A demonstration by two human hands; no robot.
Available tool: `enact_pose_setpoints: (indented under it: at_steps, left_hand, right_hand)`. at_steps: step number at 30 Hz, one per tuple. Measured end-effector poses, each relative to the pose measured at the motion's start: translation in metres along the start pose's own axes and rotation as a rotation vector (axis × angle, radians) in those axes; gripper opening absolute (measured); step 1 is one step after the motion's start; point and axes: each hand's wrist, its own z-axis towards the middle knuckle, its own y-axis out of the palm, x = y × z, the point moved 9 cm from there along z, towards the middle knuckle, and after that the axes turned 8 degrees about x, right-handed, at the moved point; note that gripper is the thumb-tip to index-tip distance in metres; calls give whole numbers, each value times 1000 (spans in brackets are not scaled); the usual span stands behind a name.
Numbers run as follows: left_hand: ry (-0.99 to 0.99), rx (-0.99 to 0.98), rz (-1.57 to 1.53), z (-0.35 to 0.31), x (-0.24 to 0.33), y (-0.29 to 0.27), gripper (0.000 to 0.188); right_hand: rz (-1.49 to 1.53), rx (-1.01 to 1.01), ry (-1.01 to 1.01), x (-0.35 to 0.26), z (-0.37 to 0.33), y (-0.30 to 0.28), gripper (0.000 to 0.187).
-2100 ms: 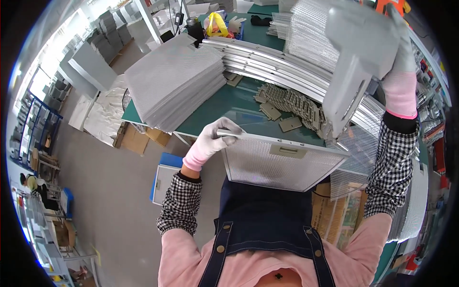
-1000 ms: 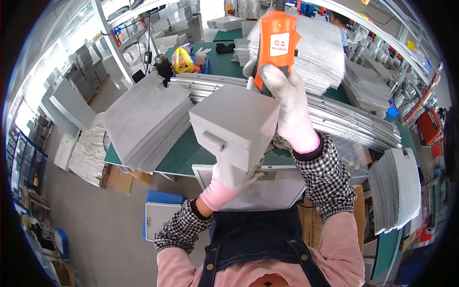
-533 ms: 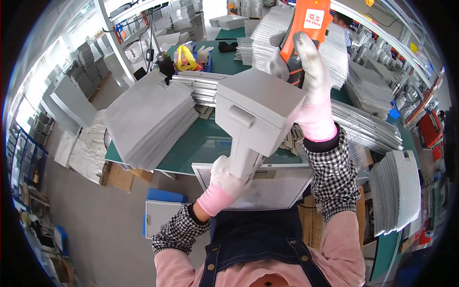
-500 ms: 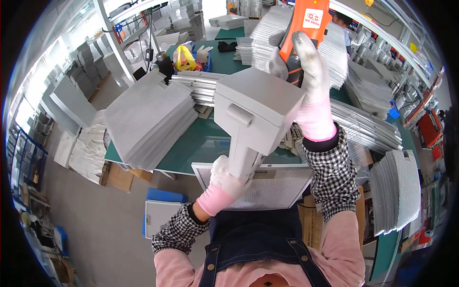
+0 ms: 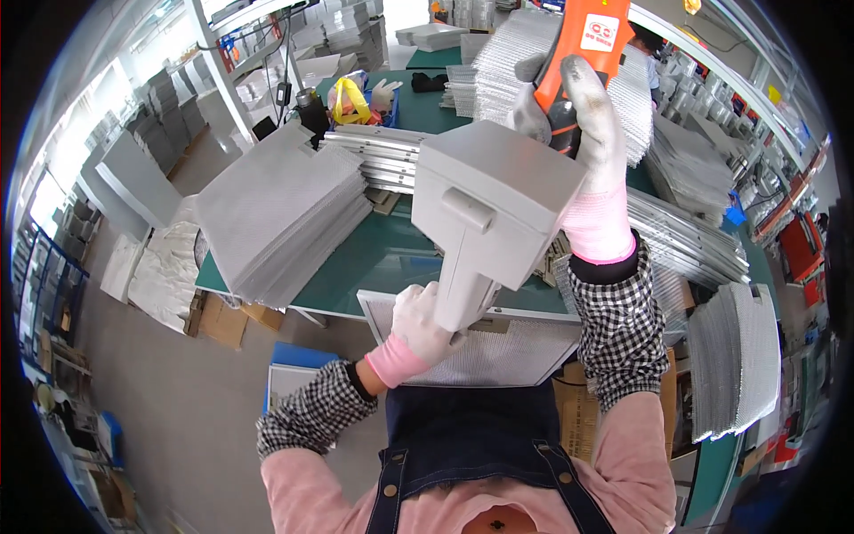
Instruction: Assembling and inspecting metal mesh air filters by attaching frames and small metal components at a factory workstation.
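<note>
My right hand (image 5: 583, 107), in a white and pink glove, is raised high and grips the orange handle (image 5: 578, 49) of a tool joined to a large grey box-shaped head (image 5: 494, 200). My left hand (image 5: 420, 325), gloved the same way, holds the lower stem of that grey part (image 5: 463, 289). Under both hands a framed metal mesh filter panel (image 5: 498, 351) lies flat at the near edge of the green table (image 5: 374, 262), partly hidden by the tool.
A thick stack of grey mesh sheets (image 5: 276, 218) sits on the table's left. Stacks of metal frames (image 5: 374, 151) and more mesh panels (image 5: 685, 169) fill the back and right. A yellow bag (image 5: 349, 98) stands at the back. Cardboard (image 5: 222, 320) and a blue box (image 5: 298, 360) lie on the floor.
My right hand has lifted the orange handle higher and the grey head has swung from the far right to above the panel. My left hand moved from the panel's edge to the tool's stem.
</note>
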Motion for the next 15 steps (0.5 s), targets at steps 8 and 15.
enact_pose_setpoints:
  at_steps: [8,15]
  left_hand:
    - [48,53,-33,19,5,-19,27]
    - [-97,108,-44,16,16,-16,28]
  right_hand:
    - [-12,-2,42,-1,-4,-11,41]
    - [41,60,216,17,0,-10,38]
